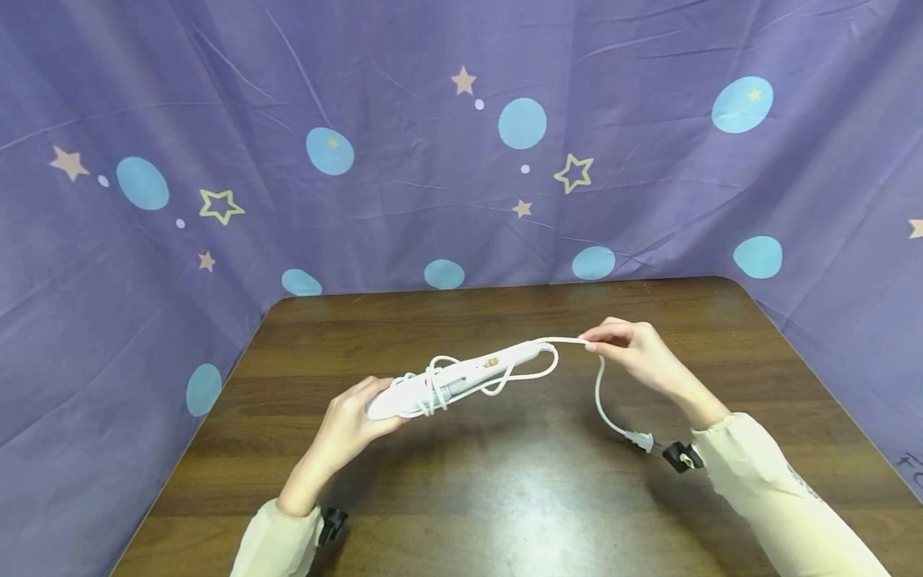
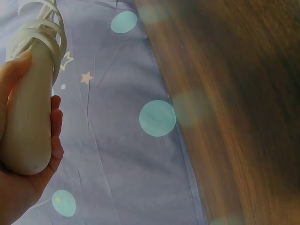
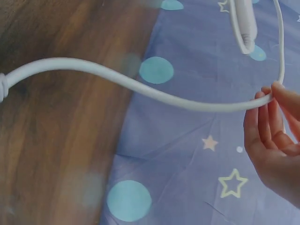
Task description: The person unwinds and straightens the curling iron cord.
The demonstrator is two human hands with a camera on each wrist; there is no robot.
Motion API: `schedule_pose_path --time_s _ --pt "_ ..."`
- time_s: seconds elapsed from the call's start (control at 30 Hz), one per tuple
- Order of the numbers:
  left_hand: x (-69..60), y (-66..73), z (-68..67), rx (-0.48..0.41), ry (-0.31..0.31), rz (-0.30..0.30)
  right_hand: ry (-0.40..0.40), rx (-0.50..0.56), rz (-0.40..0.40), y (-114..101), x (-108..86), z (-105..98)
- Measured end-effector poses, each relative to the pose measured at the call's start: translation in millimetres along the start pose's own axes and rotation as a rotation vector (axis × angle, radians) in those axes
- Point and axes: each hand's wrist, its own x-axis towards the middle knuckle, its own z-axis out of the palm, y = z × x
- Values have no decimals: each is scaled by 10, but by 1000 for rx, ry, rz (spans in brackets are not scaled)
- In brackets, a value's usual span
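In the head view, my left hand grips the thick rounded end of a long white appliance, which looks like a hair straightener. A white power cord winds round its middle in several loops. The left wrist view shows the thumb on one side of the smooth white body and the fingertips on the other. To the right, my right hand pinches the cord between thumb and fingers. Below that hand the free length hangs down to a white plug. Both hands hold things above the table.
The brown wooden table lies underneath. A purple curtain with stars and blue dots stands behind it and along its sides. Small black wrist mounts sit at both cuffs; the plug hangs close to the right one.
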Motion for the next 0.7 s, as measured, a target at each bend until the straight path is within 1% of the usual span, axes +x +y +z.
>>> schedule_pose_path --time_s 0.13,0.3,0.43,0.57,0.7 --pt "5 -4 -12 5 5 -26 -73 64 -46 -13 -50 -77" --pt "18 -11 -25 0 18 -40 -170 99 -103 121 -131 -136" --pt "22 -20 -33 5 40 -36 -266 102 -137 210 -188 -150" --pt "31 -20 -48 1 55 -47 -360 76 -160 257 -231 -119" --pt "38 -12 -65 -26 74 -49 -420 47 -175 290 -265 -56"
